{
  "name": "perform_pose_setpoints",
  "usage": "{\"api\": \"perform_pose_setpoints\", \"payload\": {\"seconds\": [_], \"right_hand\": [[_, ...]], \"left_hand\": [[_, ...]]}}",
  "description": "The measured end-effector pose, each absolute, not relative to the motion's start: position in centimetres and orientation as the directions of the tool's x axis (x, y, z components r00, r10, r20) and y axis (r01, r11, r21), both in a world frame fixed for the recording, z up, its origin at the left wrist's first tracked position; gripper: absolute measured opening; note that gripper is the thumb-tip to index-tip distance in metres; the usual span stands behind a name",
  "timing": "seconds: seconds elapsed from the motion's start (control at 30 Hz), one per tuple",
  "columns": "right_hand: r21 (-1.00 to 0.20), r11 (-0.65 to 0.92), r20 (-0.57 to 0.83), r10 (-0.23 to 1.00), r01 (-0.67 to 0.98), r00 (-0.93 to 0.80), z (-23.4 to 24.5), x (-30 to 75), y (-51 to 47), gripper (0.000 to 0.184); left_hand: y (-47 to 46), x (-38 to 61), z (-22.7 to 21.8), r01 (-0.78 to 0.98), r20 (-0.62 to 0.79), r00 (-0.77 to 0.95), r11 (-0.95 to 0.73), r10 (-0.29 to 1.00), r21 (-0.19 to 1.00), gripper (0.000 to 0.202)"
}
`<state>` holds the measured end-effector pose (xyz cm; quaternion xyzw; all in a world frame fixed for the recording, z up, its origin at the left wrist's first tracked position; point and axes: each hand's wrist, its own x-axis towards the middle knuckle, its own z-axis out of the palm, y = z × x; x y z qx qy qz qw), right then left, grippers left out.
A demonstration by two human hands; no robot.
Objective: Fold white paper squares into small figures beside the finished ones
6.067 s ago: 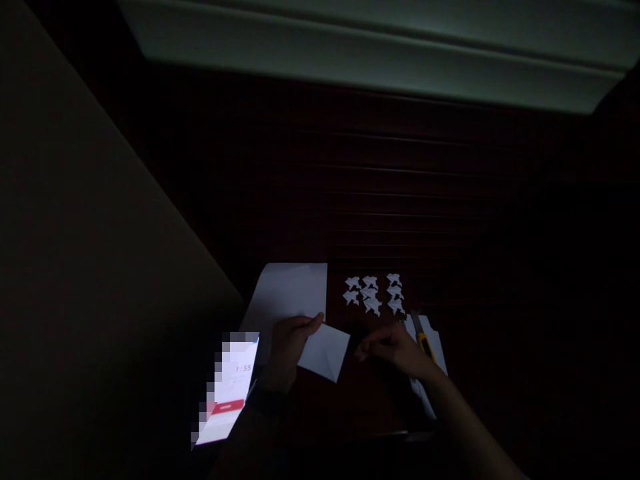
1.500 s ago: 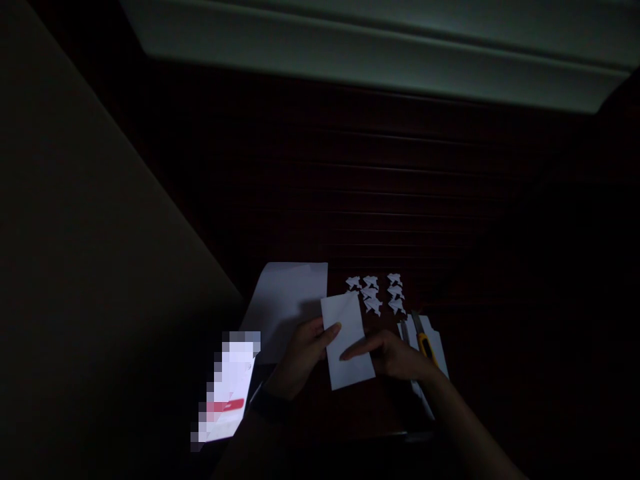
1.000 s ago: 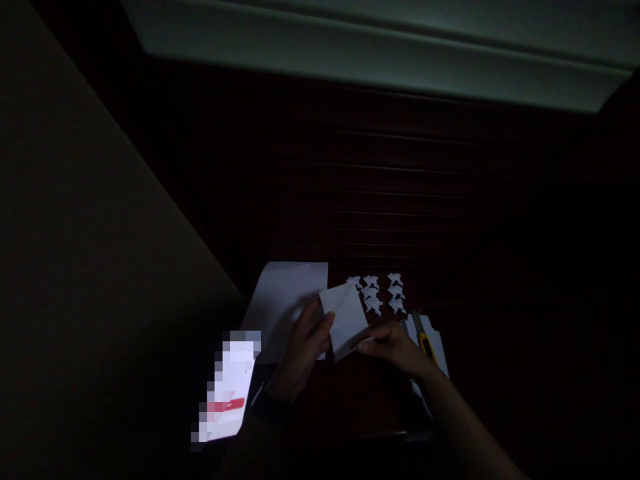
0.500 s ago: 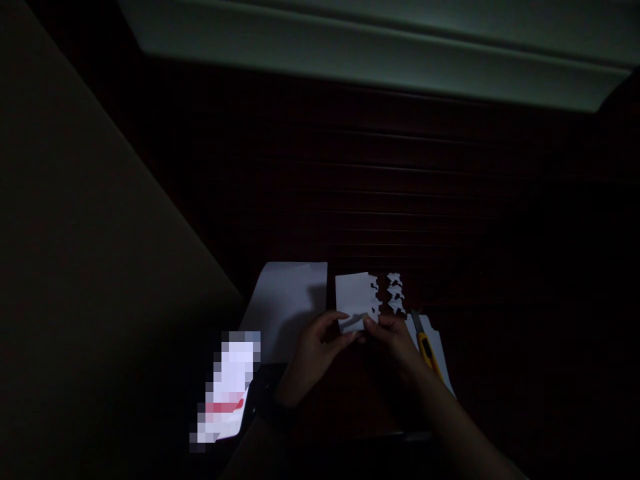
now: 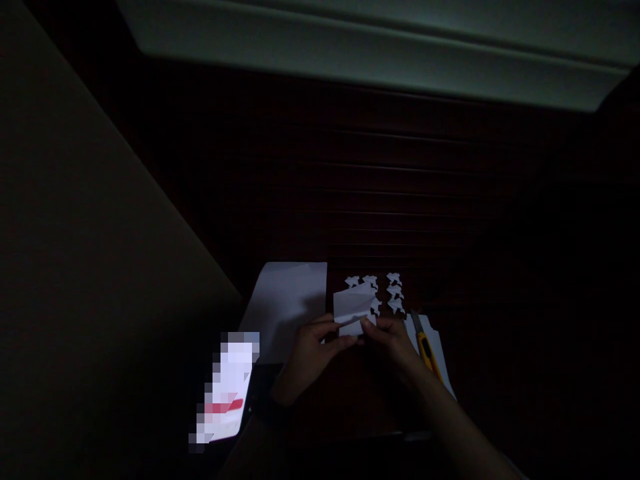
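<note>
Between my hands is a small white sheet of paper (image 5: 351,304) with its near edge folded up into a flap. My left hand (image 5: 310,347) pinches the sheet's left side between thumb and fingers. On the right end of the fold, my right hand (image 5: 393,337) presses its thumb, with fingers beneath. Just behind the sheet lie small folded white paper figures (image 5: 369,280), some partly covered by it. Another column of such folded figures (image 5: 395,291) lies to the right.
A larger white paper (image 5: 293,293) lies at the left, with a lit phone (image 5: 230,387) nearer me. At the right, a yellow utility knife (image 5: 427,350) rests on more white paper (image 5: 443,357). A pale ledge (image 5: 350,67) crosses the top; the scene is dark.
The near flap of the sheet has been folded further over. The sheet has tilted and come slightly towards me, uncovering folded figures behind it.
</note>
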<state>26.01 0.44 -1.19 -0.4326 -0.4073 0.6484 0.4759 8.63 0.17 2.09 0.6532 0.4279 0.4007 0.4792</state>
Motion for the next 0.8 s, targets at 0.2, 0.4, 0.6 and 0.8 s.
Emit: {"api": "perform_pose_setpoints", "payload": {"seconds": [0.2,0.4,0.6,0.8], "right_hand": [[-0.918,-0.254,-0.195,0.957,-0.303,-0.213,-0.6,26.0,0.5,0.029],[-0.895,-0.281,-0.203,0.948,-0.346,-0.245,-0.5,26.0,0.6,0.030],[-0.848,-0.373,-0.297,0.923,-0.377,-0.244,0.0,26.1,0.7,0.033],[-0.757,-0.506,-0.404,0.860,-0.413,-0.312,-0.4,26.8,0.9,0.031]], "left_hand": [[0.2,8.5,2.5,0.164,0.127,0.319,-0.187,0.939,0.969,0.015],[0.0,8.6,2.6,0.134,0.114,0.299,-0.160,0.947,0.978,0.015],[0.0,8.6,1.6,0.184,0.090,0.219,-0.132,0.972,0.974,0.014],[-0.1,8.4,1.3,0.238,0.158,0.233,-0.214,0.959,0.948,0.015]]}}
